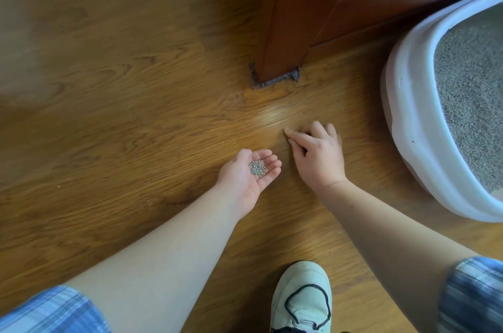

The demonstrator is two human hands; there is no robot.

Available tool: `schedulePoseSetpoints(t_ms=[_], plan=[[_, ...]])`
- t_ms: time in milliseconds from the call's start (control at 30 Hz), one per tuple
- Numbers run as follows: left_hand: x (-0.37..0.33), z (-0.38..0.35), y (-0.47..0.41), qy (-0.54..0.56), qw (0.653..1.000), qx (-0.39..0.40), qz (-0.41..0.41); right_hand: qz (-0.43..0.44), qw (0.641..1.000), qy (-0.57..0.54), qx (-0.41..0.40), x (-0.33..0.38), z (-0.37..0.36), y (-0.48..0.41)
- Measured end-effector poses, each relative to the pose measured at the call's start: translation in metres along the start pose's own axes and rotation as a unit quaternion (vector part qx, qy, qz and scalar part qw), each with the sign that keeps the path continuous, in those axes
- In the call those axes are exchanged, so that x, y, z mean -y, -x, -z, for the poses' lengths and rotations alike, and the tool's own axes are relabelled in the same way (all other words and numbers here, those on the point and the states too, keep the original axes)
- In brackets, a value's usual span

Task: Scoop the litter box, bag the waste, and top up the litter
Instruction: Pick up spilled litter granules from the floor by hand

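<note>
Cropped litter box (405, 104), right of the fingers, held grey litter (473, 104); left hand (250, 177) loosely cupped granules (257, 168); right hand (318, 154) fingers bent, grip unclear.

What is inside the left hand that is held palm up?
A small heap of grey litter granules lies in the cupped palm of the left hand. The floor directly under that hand is covered by it, so any granules there cannot be seen.
</note>
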State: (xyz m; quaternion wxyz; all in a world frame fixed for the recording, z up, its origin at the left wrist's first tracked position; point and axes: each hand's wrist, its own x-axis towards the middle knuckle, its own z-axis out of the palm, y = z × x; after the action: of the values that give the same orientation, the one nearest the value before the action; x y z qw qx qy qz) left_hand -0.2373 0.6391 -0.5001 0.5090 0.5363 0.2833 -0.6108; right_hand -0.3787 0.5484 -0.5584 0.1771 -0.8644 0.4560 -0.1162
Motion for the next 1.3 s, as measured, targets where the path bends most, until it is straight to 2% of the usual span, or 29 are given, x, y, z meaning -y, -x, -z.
schedulePoseSetpoints(t_ms=[233, 600, 800, 967, 1300], plan=[[0.001, 0.005, 0.003, -0.007, 1.000, 0.000, -0.007, -0.031, 0.999, -0.011, 0.015, 0.006, 0.002, 0.000], [0.001, 0.004, 0.008, 0.002, 1.000, 0.003, -0.001, 0.056, 0.998, 0.035, 0.022, 0.005, -0.005, -0.010], [-0.001, 0.006, 0.009, 0.002, 1.000, -0.003, -0.003, -0.031, 0.999, -0.030, 0.004, 0.013, 0.000, -0.028], [-0.003, 0.007, 0.012, 0.003, 1.000, 0.001, -0.005, -0.028, 0.999, -0.025, 0.039, 0.015, -0.004, -0.029], [-0.005, 0.012, 0.011, 0.011, 1.000, -0.001, -0.005, 0.000, 0.997, 0.065, 0.044, 0.029, -0.003, -0.038]])
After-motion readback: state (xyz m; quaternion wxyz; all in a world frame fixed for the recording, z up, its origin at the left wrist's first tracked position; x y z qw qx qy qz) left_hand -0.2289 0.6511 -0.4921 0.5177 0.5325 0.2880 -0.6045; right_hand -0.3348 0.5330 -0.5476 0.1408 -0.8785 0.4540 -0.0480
